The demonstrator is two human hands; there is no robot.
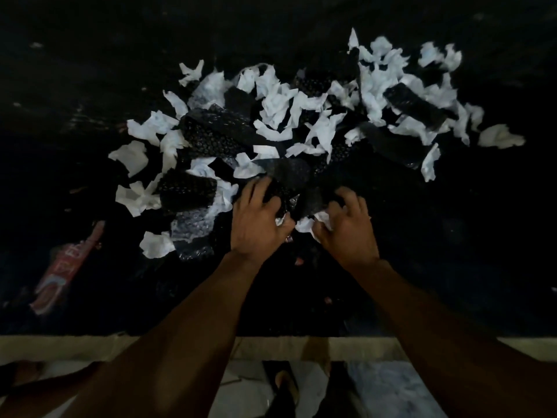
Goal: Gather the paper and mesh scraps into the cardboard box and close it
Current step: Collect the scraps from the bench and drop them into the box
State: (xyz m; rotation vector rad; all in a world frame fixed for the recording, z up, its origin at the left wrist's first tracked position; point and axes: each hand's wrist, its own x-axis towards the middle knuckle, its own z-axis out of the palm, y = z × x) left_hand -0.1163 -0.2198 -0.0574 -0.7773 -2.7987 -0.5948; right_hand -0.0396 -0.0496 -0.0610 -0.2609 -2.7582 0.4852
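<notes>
A black, dimly lit table is filling most of the view, its surface showing faint scuffs and specks. Its pale front edge is running straight across at 6 o'clock, and below it a light floor and a sandalled foot are showing.

The white paper scraps and black mesh scraps are lying mixed in one loose heap on the table. The heap is spreading from about 9 o'clock across the centre to 2 o'clock, with a few paper bits straying off alone at its 3 o'clock end. A red and white packet is lying tilted at 8 o'clock, well apart from the heap. Bare dark tabletop is stretching around the heap at 12, at 3 to 4 o'clock, and between the heap and the front edge.

Both forearms are reaching up from 6 o'clock over the front edge, converging on the heap's near side. The left hand is lying palm down, its fingers curling over and gripping mesh scraps. The right hand, just beside it, is clawing with bent fingers, pinching a crumpled paper scrap against the thumb.
</notes>
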